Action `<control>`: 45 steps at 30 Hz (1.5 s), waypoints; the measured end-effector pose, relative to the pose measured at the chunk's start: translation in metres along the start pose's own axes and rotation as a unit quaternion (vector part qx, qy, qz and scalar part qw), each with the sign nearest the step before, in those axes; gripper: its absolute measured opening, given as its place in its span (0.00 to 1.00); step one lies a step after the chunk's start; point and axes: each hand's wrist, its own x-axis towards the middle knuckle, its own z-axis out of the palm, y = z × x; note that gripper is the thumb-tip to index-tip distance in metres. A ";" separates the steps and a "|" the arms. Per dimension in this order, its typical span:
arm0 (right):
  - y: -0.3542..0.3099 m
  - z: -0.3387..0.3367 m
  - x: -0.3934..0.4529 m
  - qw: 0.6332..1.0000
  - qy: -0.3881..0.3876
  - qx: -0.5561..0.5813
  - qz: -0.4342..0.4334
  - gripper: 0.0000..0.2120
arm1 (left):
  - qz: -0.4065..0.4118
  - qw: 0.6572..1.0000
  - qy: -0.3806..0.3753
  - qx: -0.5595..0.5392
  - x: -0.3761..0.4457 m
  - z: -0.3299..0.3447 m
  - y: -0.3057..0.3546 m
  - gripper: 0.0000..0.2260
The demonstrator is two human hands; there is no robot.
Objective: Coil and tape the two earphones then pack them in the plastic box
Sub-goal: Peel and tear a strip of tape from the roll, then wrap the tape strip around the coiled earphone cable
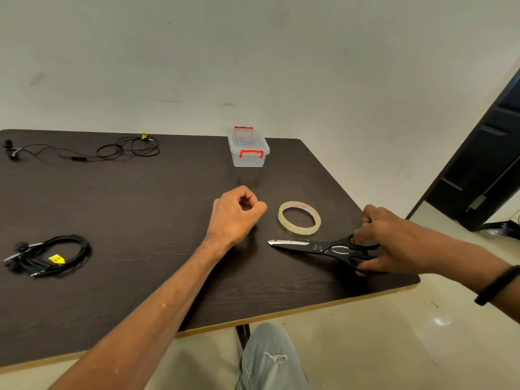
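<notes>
Left hand (235,213): curled into a loose fist over the middle of the dark table (140,192), fingers tucked in; something small and dark peeks out between the fingertips, too small to name.
Right hand (394,240): down at the table's right edge, fingers and thumb on the black handles of the scissors (323,247); whether they pass through the loops I cannot tell.
Scissors: lying flat on the table, blades shut and pointing left, towards the left wrist.
Tape roll (299,218): clear tape, flat on the table, just beyond the scissors and between the two hands, touching neither.
Coiled earphone (50,256): black, bundled in a tight coil with a yellow tag, sitting at the near left of the table, well apart from both hands.
Loose earphone (112,150): black, cable sprawled in slack loops at the far left edge, earbuds out to the left, a small yellow tag at the back; far from either hand.
Plastic box (249,147): clear, lid on, red clips, standing at the far edge of the table beyond the left fist, nobody touching it.
Wristband (496,285): black, on the right wrist.
</notes>
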 end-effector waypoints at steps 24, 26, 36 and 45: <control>0.041 -0.037 0.033 0.969 -0.212 0.068 0.107 0.16 | -0.021 0.900 -0.103 -0.423 -0.079 -0.079 0.030 0.05; 0.025 -0.046 0.032 0.985 -0.137 0.075 0.071 0.10 | -0.007 0.905 -0.100 -0.413 -0.083 -0.086 0.030 0.06; -0.175 -0.062 0.024 0.671 -0.063 0.737 -0.056 0.18 | 0.044 0.956 -0.044 -0.288 -0.103 -0.105 0.020 0.11; -0.206 -0.048 0.045 0.565 -0.119 0.817 0.000 0.14 | 0.054 0.978 -0.011 -0.200 -0.114 -0.126 0.007 0.10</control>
